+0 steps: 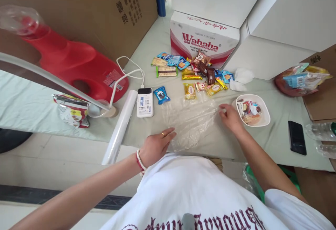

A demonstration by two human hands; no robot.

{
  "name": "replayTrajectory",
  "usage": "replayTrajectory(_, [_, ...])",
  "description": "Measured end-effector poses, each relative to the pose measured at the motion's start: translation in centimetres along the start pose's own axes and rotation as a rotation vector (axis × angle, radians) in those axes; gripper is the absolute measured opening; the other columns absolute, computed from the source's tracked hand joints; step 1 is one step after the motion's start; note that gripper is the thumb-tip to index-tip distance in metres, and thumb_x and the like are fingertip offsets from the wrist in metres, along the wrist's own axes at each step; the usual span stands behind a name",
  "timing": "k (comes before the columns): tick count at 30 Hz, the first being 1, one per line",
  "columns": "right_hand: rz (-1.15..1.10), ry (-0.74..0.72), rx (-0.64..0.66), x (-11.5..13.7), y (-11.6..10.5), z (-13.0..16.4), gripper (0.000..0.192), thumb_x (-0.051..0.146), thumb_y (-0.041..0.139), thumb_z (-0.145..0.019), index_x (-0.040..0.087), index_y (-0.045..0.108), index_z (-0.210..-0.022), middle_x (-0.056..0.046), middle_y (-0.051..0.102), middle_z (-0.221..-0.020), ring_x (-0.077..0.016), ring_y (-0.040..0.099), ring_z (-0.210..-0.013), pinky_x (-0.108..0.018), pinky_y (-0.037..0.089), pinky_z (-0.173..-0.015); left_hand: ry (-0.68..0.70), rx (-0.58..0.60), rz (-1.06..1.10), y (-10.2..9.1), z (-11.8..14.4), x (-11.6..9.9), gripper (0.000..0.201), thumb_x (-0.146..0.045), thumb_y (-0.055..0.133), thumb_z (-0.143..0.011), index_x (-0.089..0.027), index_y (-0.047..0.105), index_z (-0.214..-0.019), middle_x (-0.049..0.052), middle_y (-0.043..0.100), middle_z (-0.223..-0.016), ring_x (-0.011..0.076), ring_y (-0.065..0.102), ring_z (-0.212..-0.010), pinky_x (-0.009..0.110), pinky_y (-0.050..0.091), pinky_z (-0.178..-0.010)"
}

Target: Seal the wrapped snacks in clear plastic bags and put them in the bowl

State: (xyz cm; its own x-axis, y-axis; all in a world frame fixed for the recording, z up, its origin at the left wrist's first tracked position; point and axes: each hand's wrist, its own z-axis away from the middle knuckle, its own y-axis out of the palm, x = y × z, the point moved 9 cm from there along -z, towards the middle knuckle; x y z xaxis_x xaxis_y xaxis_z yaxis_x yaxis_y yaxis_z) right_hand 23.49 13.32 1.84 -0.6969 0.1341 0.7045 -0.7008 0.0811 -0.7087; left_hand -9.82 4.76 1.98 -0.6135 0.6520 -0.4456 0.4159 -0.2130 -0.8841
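Note:
A thin, clear sheet of plastic wrap (193,120) lies wrinkled on the cloth-covered table in front of me. My left hand (156,148) is closed at its near left edge, thumb and fingers together on the film. At the right edge, my right hand (231,119) pinches the film between thumb and bent fingers. Just beyond the sheet lie yellow-wrapped snacks (190,91). A blue snack packet (162,94) rests to the left of these. Close to my right hand stands a white bowl (267,113) with several wrapped snacks inside.
A white roll (119,128) lies left, beside a power bank (145,106) with a white cable. Behind are piled snacks (207,71) and a Wahaha carton (204,37). A red jug-like container (78,62) leans left; a black phone (297,137) and plastic bottles (319,132) lie right.

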Motion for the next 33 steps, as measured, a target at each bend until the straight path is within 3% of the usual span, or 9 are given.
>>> replayTrajectory(3, [0.204,-0.283,-0.14,6.4,-1.0,1.8,0.032,0.038,0.049,-0.1,0.019,0.068,-0.119,-0.014,0.067,-0.121,-0.023,0.067,-0.093,-0.04,0.056,-0.089,-0.079,-0.118,-0.156,0.3,-1.2,-0.6,0.033,-0.013,0.049,-0.096,-0.022,0.074,-0.114,0.009,0.074,-0.129,0.0243,0.071,-0.103,0.037,0.059,-0.08])
replayTrajectory(7, [0.396,-0.427,0.203,9.8,4.9,4.6,0.041,0.041,0.053,-0.101,0.023,0.065,-0.135,-0.014,0.052,-0.153,-0.028,0.068,-0.113,-0.04,0.06,-0.087,-0.113,-0.132,-0.216,1.9,-3.4,-1.2,0.037,-0.024,0.052,-0.099,-0.022,0.07,-0.132,0.013,0.066,-0.143,0.0316,0.062,-0.128,0.05,0.05,-0.104])
replayTrajectory(11, [0.539,-0.319,0.383,4.9,7.3,7.3,0.04,0.031,0.05,-0.1,0.024,0.066,-0.136,-0.012,0.041,-0.164,-0.0326,0.064,-0.127,-0.045,0.062,-0.091,-0.195,-0.001,-0.222,3.8,-3.8,0.8,0.058,-0.046,0.055,-0.099,-0.024,0.054,-0.153,0.016,0.042,-0.165,0.0399,0.035,-0.154,0.067,0.023,-0.122])
replayTrajectory(15, [0.371,-0.103,0.193,-1.9,2.1,9.6,0.037,0.03,0.047,-0.095,0.027,0.072,-0.123,-0.011,0.058,-0.149,-0.0288,0.068,-0.122,-0.046,0.061,-0.096,-0.219,0.069,-0.212,4.4,-2.9,2.5,0.073,-0.061,0.058,-0.094,-0.028,0.046,-0.158,0.02,0.027,-0.171,0.0415,0.027,-0.158,0.073,0.013,-0.122])
replayTrajectory(18, [0.249,-0.008,0.075,-3.7,-2.4,9.6,0.029,0.038,0.05,-0.093,0.029,0.075,-0.103,-0.011,0.072,-0.124,-0.0295,0.075,-0.094,-0.047,0.063,-0.079,-0.186,0.092,-0.194,4.5,-2.9,2.6,0.08,-0.067,0.061,-0.09,-0.032,0.044,-0.159,0.019,0.021,-0.173,0.0419,0.024,-0.159,0.074,0.008,-0.122])
replayTrajectory(22, [0.371,-0.037,-0.072,0.7,-5.7,2.6,0.032,0.044,0.048,-0.097,0.025,0.074,-0.102,-0.009,0.076,-0.097,-0.0288,0.071,-0.082,-0.046,0.059,-0.079,-0.153,0.128,-0.17,4.7,-3.3,2.4,0.082,-0.068,0.065,-0.087,-0.034,0.044,-0.159,0.017,0.02,-0.173,0.0428,0.025,-0.158,0.077,0.004,-0.122])
replayTrajectory(26, [0.517,0.007,-0.083,5.5,-3.0,-9.8,0.035,0.045,0.049,-0.099,0.02,0.072,-0.111,-0.014,0.075,-0.111,-0.034,0.07,-0.105,-0.047,0.054,-0.091,-0.127,0.132,-0.165,4.7,-3.5,2.3,0.084,-0.062,0.072,-0.084,-0.032,0.045,-0.158,0.02,0.022,-0.172,0.0445,0.028,-0.157,0.079,0.005,-0.12])
replayTrajectory(29, [0.595,0.162,-0.086,5.7,0.1,-17.0,0.053,0.054,0.063,-0.093,0.011,0.066,-0.124,-0.023,0.072,-0.12,-0.0378,0.068,-0.114,-0.049,0.053,-0.093,-0.113,0.121,-0.161,4.6,-3.4,2.2,0.086,-0.061,0.075,-0.082,-0.029,0.047,-0.157,0.021,0.025,-0.171,0.0455,0.031,-0.155,0.081,0.009,-0.119])
replayTrajectory(33, [0.54,0.229,-0.039,3.5,2.3,-20.2,0.059,0.044,0.081,-0.081,0.009,0.063,-0.126,-0.022,0.07,-0.121,-0.0344,0.066,-0.114,-0.045,0.053,-0.093,-0.122,0.093,-0.135,4.4,-3.2,2.3,0.085,-0.064,0.072,-0.083,-0.03,0.047,-0.157,0.02,0.028,-0.17,0.0445,0.034,-0.154,0.079,0.01,-0.121])
